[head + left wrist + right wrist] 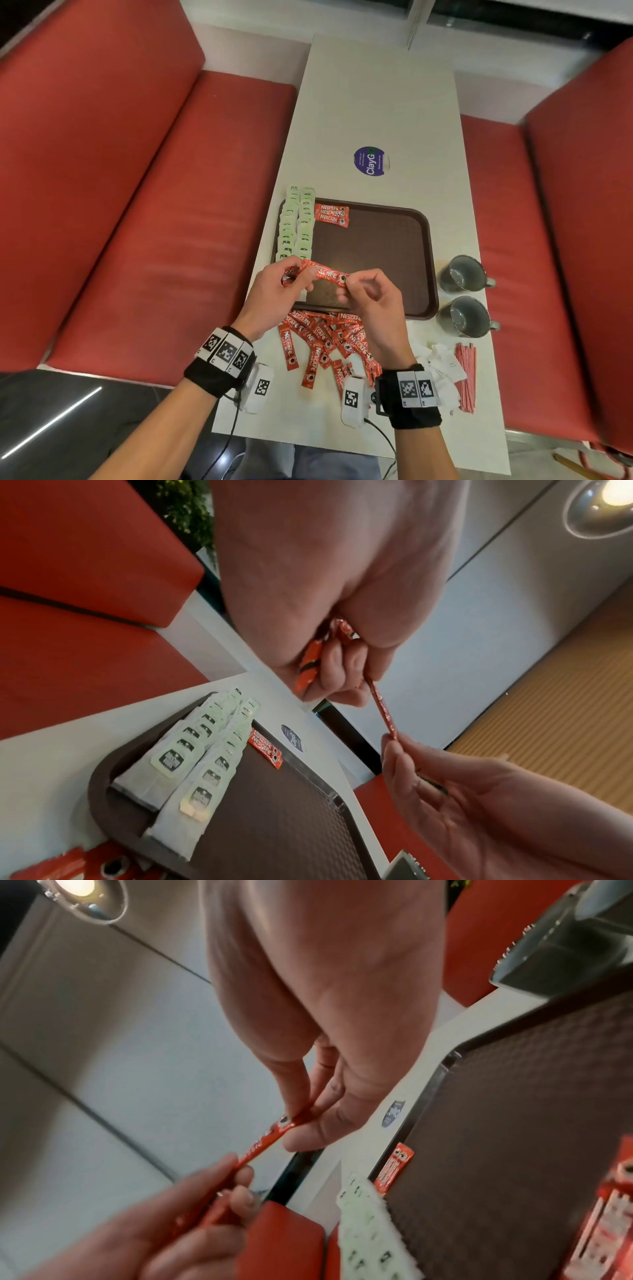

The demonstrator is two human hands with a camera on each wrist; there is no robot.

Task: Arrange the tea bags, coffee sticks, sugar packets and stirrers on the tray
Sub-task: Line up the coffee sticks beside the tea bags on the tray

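A dark brown tray (pixel 387 260) lies on the white table. Two columns of green tea bags (pixel 296 222) line its left side, and a few red coffee sticks (pixel 331 215) sit beside them at the far end. Above the tray's near left corner both hands hold red coffee sticks (pixel 323 272). My left hand (pixel 286 284) grips a small bunch of them (pixel 310 666). My right hand (pixel 363 291) pinches the other end of one stick (pixel 274 1130). A loose pile of coffee sticks (pixel 325 342) lies just in front of the tray. White sugar packets (pixel 442 363) and red stirrers (pixel 466 377) lie at the near right.
Two grey cups (pixel 462 274) (pixel 467 317) stand to the right of the tray. A round blue sticker (pixel 370 161) is on the table beyond the tray. Red bench seats (pixel 137 205) flank the narrow table on both sides.
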